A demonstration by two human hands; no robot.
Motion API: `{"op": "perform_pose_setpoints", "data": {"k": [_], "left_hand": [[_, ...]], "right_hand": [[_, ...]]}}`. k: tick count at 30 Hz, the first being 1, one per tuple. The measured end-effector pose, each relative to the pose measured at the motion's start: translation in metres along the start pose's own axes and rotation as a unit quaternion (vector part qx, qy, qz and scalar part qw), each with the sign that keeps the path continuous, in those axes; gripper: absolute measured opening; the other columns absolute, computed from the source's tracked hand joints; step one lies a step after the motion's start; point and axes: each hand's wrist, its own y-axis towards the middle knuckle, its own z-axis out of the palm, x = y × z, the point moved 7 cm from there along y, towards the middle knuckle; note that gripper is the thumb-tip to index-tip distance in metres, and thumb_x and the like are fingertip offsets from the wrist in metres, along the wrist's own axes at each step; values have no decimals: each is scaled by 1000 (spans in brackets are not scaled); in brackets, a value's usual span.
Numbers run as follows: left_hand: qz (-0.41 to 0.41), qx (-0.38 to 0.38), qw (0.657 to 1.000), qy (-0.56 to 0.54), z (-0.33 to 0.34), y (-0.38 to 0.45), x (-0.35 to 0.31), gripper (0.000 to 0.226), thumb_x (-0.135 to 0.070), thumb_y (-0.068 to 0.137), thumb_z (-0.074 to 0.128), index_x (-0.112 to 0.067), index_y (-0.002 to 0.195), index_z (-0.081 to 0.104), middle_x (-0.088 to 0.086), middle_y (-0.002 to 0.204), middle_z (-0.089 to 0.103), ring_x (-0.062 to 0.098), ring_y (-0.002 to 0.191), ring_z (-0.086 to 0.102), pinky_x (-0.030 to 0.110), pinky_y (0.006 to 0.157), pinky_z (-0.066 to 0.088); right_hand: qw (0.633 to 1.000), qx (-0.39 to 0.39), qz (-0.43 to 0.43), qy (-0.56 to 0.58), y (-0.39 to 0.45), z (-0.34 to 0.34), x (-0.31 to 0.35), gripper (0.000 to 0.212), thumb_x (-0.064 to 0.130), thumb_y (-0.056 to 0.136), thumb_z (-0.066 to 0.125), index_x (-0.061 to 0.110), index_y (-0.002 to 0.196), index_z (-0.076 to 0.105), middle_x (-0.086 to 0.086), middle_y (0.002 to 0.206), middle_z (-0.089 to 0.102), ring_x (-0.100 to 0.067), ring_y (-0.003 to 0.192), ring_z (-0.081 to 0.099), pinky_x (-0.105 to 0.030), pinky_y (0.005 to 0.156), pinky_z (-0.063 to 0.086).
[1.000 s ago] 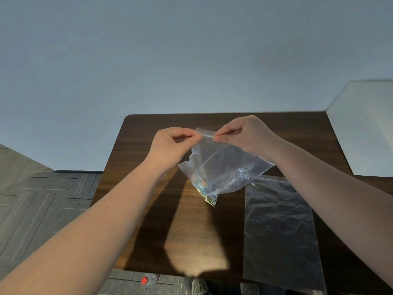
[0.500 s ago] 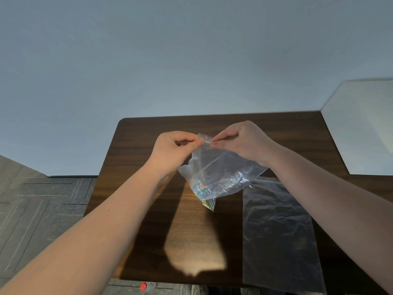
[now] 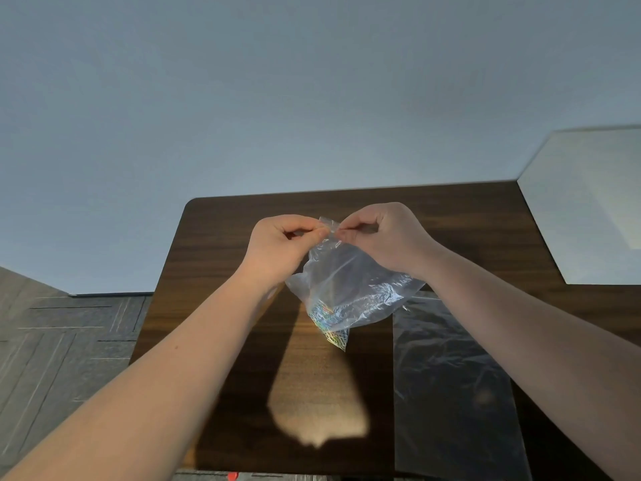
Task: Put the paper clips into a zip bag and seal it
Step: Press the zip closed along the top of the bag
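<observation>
Both hands hold a small clear zip bag (image 3: 350,282) in the air above a dark wood-grain table (image 3: 222,258) with a rounded far-left corner. The left hand (image 3: 281,248) pinches the top strip of the bag between thumb and forefinger, its other fingers curled into the palm; the right hand (image 3: 381,234) pinches the same strip just beside it, so the two sets of fingertips nearly meet at the crumpled upper edge. Whether the zip track is pressed closed along its whole length cannot be told. Below the pinch the thin glossy film hangs in a loose, wrinkled pouch that catches light in bright creases and spreads wider toward the right wrist. The paper clips (image 3: 329,324) sit inside it, gathered in the lowest corner as a small tangled cluster of thin wire loops in mixed colours, pulling that corner down to a point above the tabletop. On the table to the right, under the right forearm, a second clear plastic bag (image 3: 451,376) lies flat, larger, rectangular, its surface faintly rumpled and reflective. A pale patch of light (image 3: 319,414) falls on the wood near the front edge, below the hanging bag. Beyond the table stands a plain grey-blue wall (image 3: 312,98), and grey tiled floor (image 3: 62,335) shows at the left.
</observation>
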Motion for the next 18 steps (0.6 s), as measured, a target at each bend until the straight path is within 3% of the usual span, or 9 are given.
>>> {"op": "perform_pose_setpoints", "data": {"k": [5, 9, 15, 18], "left_hand": [[-21, -38, 998, -52, -3, 2, -1, 10, -7, 75, 72, -17, 76, 74, -4, 75, 72, -2, 67, 65, 5, 58, 48], [-32, -70, 995, -64, -16, 1, 0, 8, -6, 75, 72, -9, 81, 73, -1, 76, 69, -7, 62, 63, 3, 57, 48], [-45, -105, 991, -70, -41, -1, 8, 6, -9, 74, 73, -12, 80, 73, -1, 78, 69, -7, 62, 63, 2, 53, 47], [-47, -111, 991, -63, -49, -1, 12, 6, -11, 74, 74, -15, 78, 73, 0, 80, 70, 0, 69, 65, 3, 54, 47]], "right_hand": [[994, 13, -57, -92, 3, 0, 8, 16, 21, 89, 62, 14, 99, 73, 3, 93, 72, -10, 83, 61, -21, 79, 46], [982, 16, -87, -167, 0, -9, -5, 14, 23, 90, 60, 19, 95, 73, 6, 92, 73, -4, 82, 56, -36, 92, 40], [974, 22, -71, -215, -16, -19, -31, 14, 22, 90, 59, 20, 98, 70, 7, 96, 71, -4, 88, 53, -35, 95, 34], [972, 24, -63, -226, -21, -22, -40, 14, 20, 90, 60, 18, 98, 70, 5, 96, 70, -6, 88, 53, -35, 94, 36]]}}
